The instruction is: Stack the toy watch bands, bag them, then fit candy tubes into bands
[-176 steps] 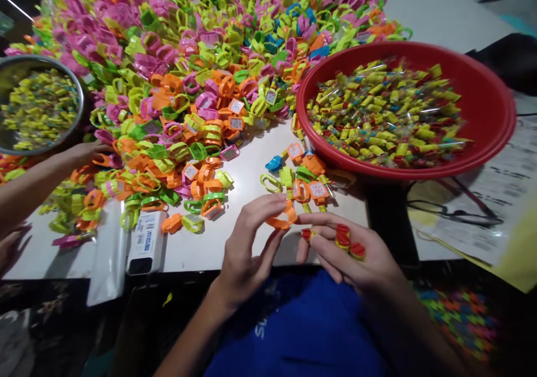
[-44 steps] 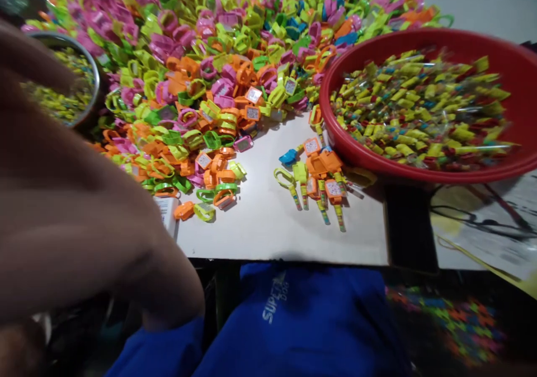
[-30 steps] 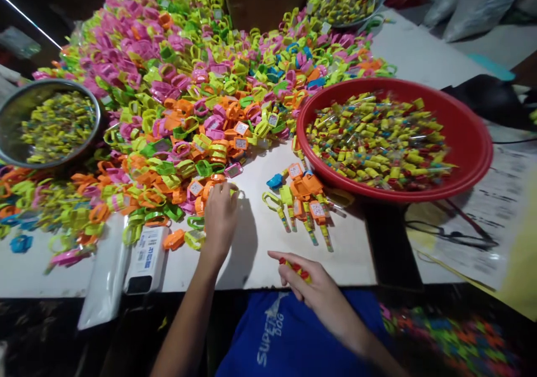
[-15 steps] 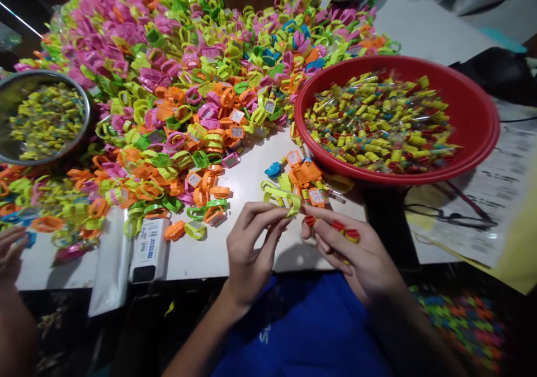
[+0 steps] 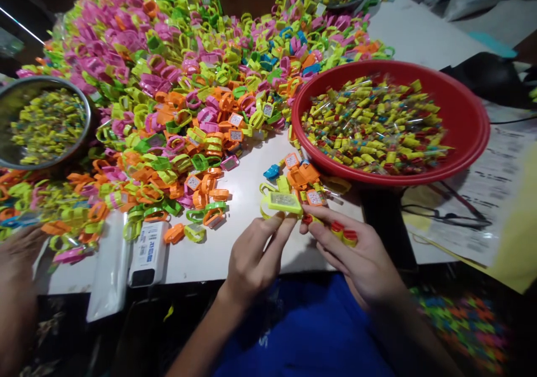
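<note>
Between its fingertips my left hand (image 5: 255, 254) pinches a yellow-green toy watch (image 5: 284, 201), its flat face turned up. My right hand (image 5: 356, 248) is closed around several small yellow tubes with red ends (image 5: 349, 237); one red end touches or nearly touches the watch's right side. Just beyond both hands lies a small group of orange watches (image 5: 302, 174) with a blue piece (image 5: 272, 171) to its left. A large pile of pink, green and orange watches (image 5: 188, 86) spreads over the table behind.
A red basin (image 5: 465, 125) of wrapped yellow tubes stands at the right, a metal bowl (image 5: 86, 125) at the left. A white box (image 5: 147, 251) and plastic sleeve (image 5: 108, 265) lie near the front edge. Another person's hand (image 5: 19, 259) is far left. Glasses (image 5: 444, 215) rest on papers.
The watch in my left hand has turned so its face shows upward. The other person's hand at the left has moved further into view. The view has shifted slightly.
</note>
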### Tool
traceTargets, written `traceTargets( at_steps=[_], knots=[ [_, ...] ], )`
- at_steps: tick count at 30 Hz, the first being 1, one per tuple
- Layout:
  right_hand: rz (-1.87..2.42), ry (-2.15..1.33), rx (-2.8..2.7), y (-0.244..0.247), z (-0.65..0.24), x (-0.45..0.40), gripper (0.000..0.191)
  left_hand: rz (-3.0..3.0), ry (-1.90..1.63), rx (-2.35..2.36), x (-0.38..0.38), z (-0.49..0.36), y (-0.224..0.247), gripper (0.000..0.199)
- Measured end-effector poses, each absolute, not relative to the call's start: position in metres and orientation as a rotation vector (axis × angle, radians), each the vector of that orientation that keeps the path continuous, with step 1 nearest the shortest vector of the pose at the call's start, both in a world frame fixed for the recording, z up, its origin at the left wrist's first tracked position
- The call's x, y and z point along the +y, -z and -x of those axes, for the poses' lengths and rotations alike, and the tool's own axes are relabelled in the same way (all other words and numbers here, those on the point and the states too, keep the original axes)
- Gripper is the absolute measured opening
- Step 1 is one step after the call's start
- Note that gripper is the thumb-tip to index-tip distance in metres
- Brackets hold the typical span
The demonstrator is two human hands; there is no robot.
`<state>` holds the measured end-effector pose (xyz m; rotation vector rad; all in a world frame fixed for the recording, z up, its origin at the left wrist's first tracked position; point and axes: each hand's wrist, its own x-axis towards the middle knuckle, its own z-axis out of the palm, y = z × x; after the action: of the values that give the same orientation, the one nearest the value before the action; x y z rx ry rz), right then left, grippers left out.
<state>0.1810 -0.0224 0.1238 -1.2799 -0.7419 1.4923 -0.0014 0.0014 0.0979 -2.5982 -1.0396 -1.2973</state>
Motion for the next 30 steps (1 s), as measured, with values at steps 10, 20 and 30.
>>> traceTargets(
  at_steps=[10, 20, 30],
  knots=[
    [1.317, -1.264, -0.955, -0.115, -0.178, -0.019, 0.042, 2.565, 1.115, -0.886, 0.007, 0.0, -0.1, 0.047],
    [1.305, -1.337, -0.785, -0.101, -0.171, -0.019, 0.04, 2.592, 1.318, -0.919, 0.006, 0.002, -0.086, 0.051],
    [1.242, -1.535, -0.805, -0.119, -0.166, -0.028, 0.047, 2.751, 1.972, -1.478, 0.008, 0.002, -0.095, 0.052]
  ],
)
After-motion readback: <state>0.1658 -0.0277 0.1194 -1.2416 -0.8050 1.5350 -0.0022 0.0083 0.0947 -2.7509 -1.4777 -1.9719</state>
